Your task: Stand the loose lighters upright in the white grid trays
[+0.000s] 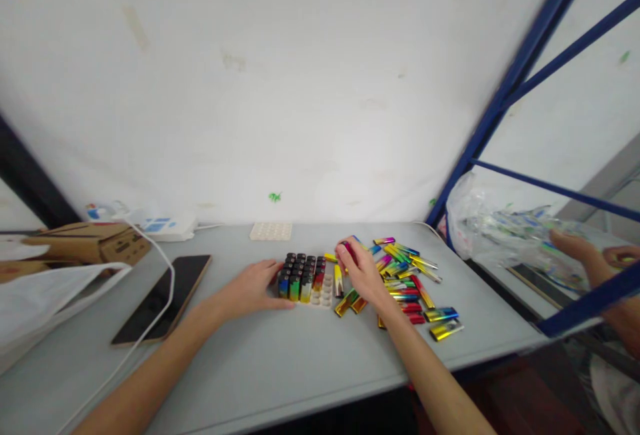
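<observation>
A block of lighters (300, 275) with black tops and blue, green, yellow and red bodies stands upright in a pale tray (321, 299); round empty holes show at its right side. My left hand (257, 286) braces the tray's left end, thumb along the front and fingers round behind. Just right of the tray, my right hand (357, 265) is closed on a dark reddish lighter (346, 246), mostly covered by the fingers. A yellow shiny lighter (339, 282) lies below that hand. Beyond it, many loose metallic-coloured lighters (411, 286) are spread in a pile.
Another pale holed tray (271, 231) lies near the wall. A tablet (165, 298) with a white cable across it, a cardboard box (107, 240) and a white power strip (170, 228) occupy the left. Past the blue frame (480, 128) are plastic bags (510, 225) and another person's hands (575, 248).
</observation>
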`<state>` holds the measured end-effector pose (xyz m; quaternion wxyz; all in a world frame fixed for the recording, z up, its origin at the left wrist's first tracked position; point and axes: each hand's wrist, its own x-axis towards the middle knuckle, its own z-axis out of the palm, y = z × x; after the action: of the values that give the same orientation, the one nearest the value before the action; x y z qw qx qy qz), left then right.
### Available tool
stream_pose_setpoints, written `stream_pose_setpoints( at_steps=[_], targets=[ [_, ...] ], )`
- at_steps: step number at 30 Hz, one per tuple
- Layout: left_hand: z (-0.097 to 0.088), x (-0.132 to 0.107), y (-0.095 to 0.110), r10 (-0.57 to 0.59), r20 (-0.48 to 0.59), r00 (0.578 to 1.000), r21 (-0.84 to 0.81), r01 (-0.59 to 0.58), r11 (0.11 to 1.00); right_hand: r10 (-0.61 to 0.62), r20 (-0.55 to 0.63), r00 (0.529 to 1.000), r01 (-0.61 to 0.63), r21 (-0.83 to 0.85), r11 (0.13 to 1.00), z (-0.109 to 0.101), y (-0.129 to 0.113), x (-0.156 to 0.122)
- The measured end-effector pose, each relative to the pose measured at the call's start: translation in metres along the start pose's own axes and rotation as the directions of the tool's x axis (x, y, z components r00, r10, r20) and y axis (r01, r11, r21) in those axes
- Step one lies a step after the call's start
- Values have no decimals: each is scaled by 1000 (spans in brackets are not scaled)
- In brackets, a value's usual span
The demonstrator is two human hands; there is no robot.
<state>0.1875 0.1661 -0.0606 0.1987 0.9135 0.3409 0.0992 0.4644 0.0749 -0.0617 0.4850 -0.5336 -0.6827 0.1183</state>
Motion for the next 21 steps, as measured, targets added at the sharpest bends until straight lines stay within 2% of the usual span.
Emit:
stream_pose_setpoints(
  at_steps=[2,4,8,13,17,21],
  targets=[
    [0,0,1,3,9,1000,3,-3,1000,-72,-15,997,72,-19,997,-4,-8,-2],
    [0,0,1,9,8,1000,7,-9,1000,-99,21,995,100,-32,994,-7,-15,-6],
    [2,0,0,31,-17,999,-14,-31,999,-14,176,984,27,-71,997,-8,-21,-23],
    [5,-1,-1,7,-34,999,-45,-8,999,-28,199,980,55,-133,990,-3,-17,-40],
    [4,-1,0,12,-32,999,-41,-13,999,-34,266,963,101,-244,964,1,-17,-39],
    [3,-1,0,17,-10,1000,2,-17,1000,-17,361,932,161,-374,913,1,-32,-24]
  ],
)
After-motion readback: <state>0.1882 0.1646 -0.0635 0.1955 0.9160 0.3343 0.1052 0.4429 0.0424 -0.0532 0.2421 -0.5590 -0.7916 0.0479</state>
